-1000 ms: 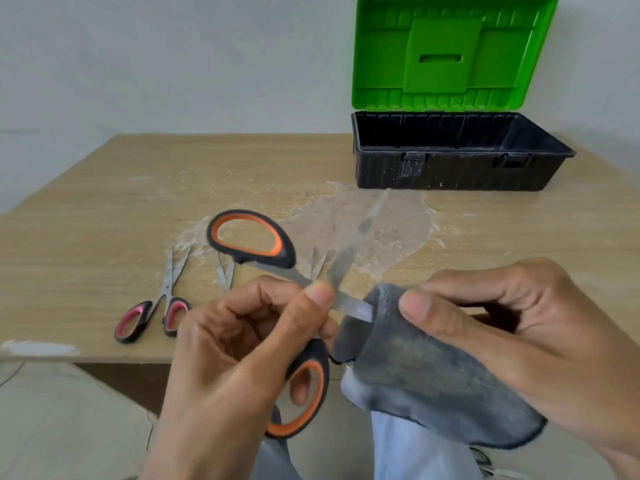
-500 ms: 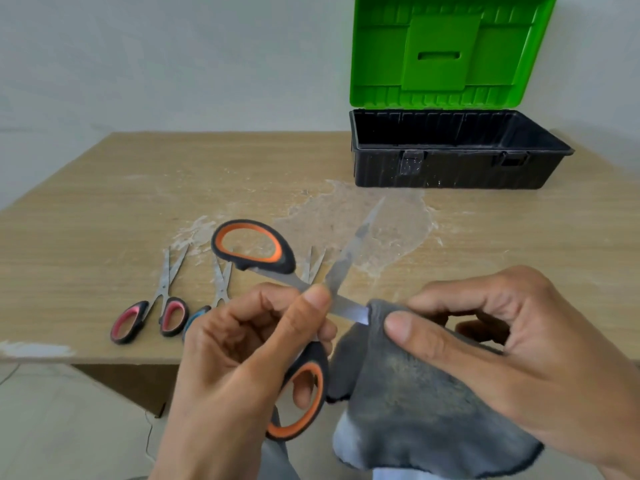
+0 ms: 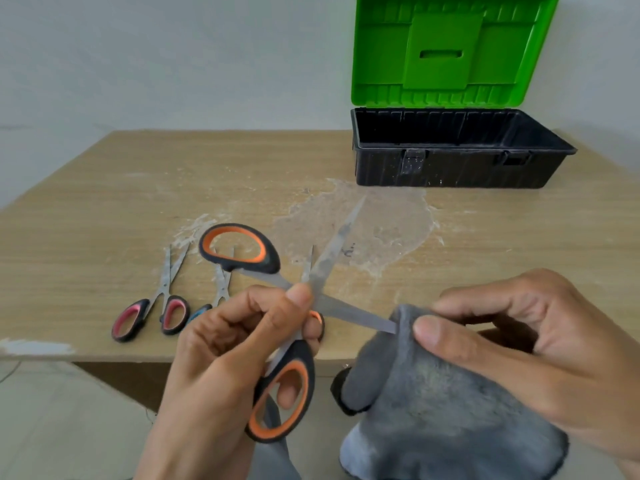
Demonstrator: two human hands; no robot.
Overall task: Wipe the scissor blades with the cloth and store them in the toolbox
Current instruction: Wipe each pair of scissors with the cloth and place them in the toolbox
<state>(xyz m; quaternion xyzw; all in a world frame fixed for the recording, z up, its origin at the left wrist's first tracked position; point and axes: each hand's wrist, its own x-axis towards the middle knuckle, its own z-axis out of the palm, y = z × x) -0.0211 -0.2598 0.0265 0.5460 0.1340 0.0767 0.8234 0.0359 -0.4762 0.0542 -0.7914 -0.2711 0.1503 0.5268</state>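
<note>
- Worktop (image 3: pixel 104 202): pale wood grain with a scuffed whitish patch; toolbox (image 3: pixel 450 168) at its far right, a ribbed black tub with its green lid upright.
- Cloth (image 3: pixel 433 410): soft grey fleece; the right hand (image 3: pixel 519 341) pinches it over the lower blade's tip; better to wipe from the spine side, outward past the tip.
- Scissors (image 3: pixel 346 311): splayed open above the near edge; dull smeared steel, orange-black loops; the left hand (image 3: pixel 221 351) grips them at the pivot, a finger through the lower loop; a firm hold seems wise.
- Small scissors (image 3: pixel 152 313) lie at the left.

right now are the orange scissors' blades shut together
No, the orange scissors are spread open: one blade points toward the toolbox, the other runs into the cloth pinched by the right hand.
</note>
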